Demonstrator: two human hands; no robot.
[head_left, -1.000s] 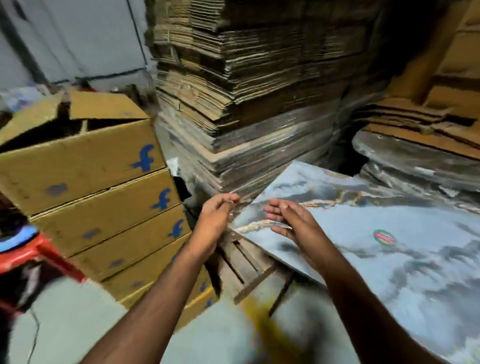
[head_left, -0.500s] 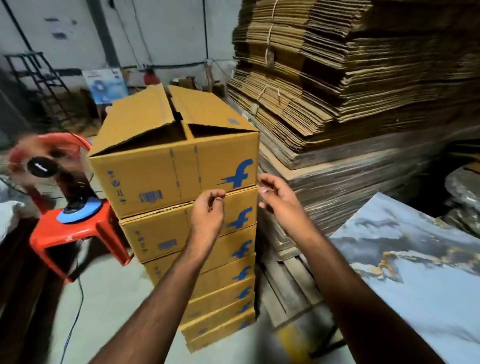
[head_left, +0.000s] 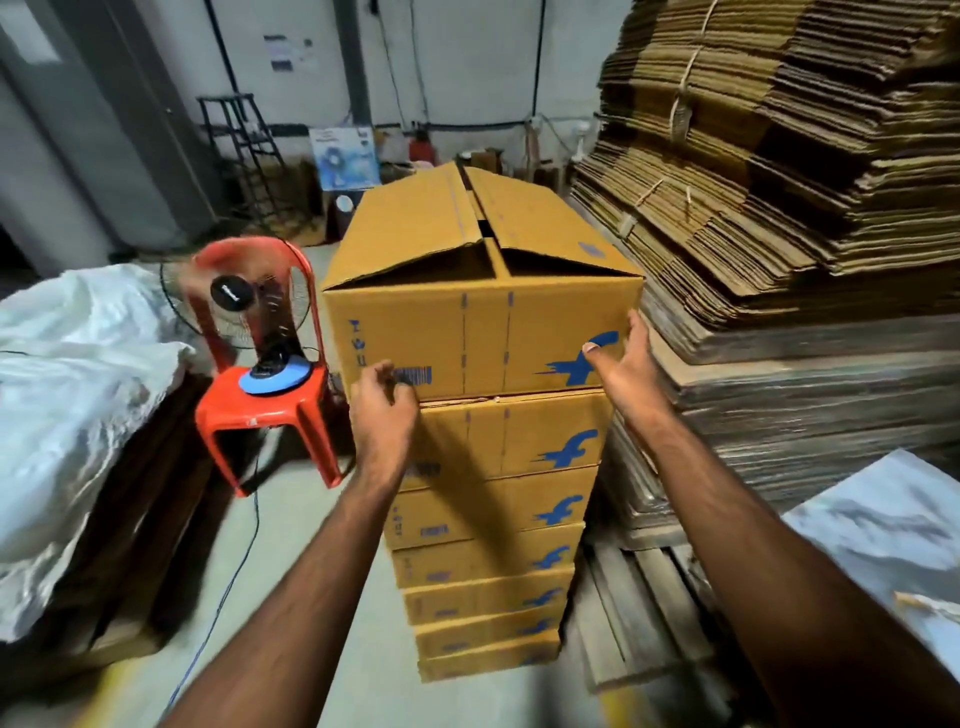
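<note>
A tall stack of yellow cardboard boxes with blue logos stands straight ahead. The top box has its lid flaps loosely folded, with a gap between them. My left hand is at the lower left of the top box's front face, fingers curled near the barcode, holding nothing that I can see. My right hand is spread against the box's right front corner, thumb on the front face over the logo.
High piles of flattened cardboard fill the right side, on a wooden pallet. A red plastic stool carrying a table fan stands left of the stack. White sacks lie far left. A marbled sheet lies lower right.
The view swung left from the marbled sheet to the box stack. Both hands left the sheet's edge, spread apart and reached the top box's front, left low, right at the corner.
</note>
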